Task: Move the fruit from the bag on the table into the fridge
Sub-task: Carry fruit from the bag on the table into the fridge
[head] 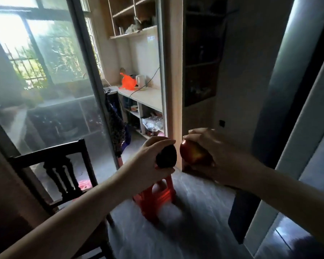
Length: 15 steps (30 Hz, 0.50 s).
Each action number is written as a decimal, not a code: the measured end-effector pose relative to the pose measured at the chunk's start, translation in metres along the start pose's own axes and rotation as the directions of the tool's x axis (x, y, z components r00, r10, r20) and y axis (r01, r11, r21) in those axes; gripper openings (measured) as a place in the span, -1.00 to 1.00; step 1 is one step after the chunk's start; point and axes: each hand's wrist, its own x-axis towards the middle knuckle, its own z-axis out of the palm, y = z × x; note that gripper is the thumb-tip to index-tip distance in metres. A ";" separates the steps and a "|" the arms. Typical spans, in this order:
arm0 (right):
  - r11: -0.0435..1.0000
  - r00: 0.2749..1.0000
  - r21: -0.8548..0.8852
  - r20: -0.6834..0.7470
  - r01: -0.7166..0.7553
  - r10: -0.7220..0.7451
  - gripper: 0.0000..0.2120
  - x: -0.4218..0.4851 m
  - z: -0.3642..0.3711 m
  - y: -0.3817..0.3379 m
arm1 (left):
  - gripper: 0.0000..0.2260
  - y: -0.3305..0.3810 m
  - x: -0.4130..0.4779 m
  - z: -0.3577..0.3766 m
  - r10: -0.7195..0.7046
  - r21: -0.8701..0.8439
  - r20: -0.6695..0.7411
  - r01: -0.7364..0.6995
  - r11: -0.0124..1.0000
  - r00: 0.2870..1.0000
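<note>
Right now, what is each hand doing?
Left hand: grips a dark oval fruit.
Right hand: grips a smooth red-and-yellow round fruit.

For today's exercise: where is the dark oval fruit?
Head view, centre: dark oval fruit gripped in left hand, beside the round red fruit the right hand holds.

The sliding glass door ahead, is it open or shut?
Open. The sliding glass door stands to the left; beside its edge a clear gap shows the counter directly.

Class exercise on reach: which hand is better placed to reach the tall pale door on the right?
Likely the right hand, gripping a red fruit, nearer that pale door; the left hand grips a dark fruit, farther off.
</note>
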 end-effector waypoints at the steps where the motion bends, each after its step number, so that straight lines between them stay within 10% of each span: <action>1: 0.999 0.999 -0.040 0.011 -0.030 0.031 -0.30 -0.006 -0.004 0.002 | -0.41 -0.001 0.006 0.002 0.037 0.008 0.019 -0.037 0.999 0.999; 15: 0.914 0.979 -0.369 0.043 -0.170 0.199 -0.37 -0.119 -0.087 -0.002 | -0.40 0.066 0.043 0.055 0.381 -0.055 0.297 -0.383 0.922 0.876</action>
